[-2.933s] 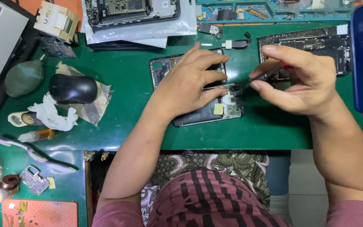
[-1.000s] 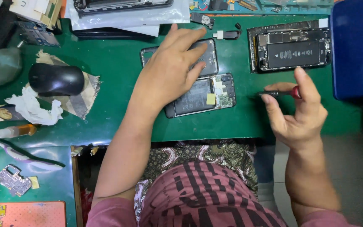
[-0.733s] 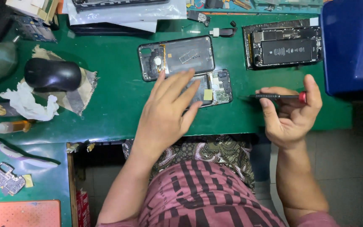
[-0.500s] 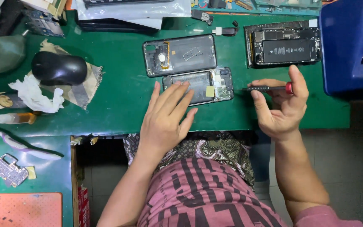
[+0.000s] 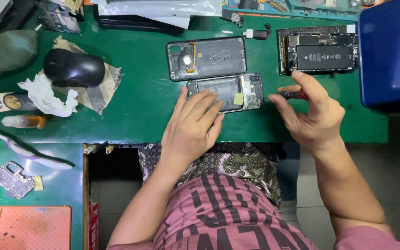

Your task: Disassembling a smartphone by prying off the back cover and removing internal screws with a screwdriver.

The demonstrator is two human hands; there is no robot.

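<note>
1. The green table (image 5: pixel 140 106) is showing a matt, smooth top.
2. The opened phone (image 5: pixel 225 92) is exposing metal and glossy parts.
3. The mouse (image 5: pixel 72 68) is looking like smooth black plastic, sitting on a woven cloth (image 5: pixel 100 95).
4. The tissue (image 5: pixel 47 97) is looking like crumpled white paper.

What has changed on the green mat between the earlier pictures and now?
The left hand slid off the phones toward the body; its fingertips rest on the near end of the opened phone. The right hand moved back in, its screwdriver tip beside that phone. The detached back cover, now uncovered, the mouse and second opened phone stayed.
</note>
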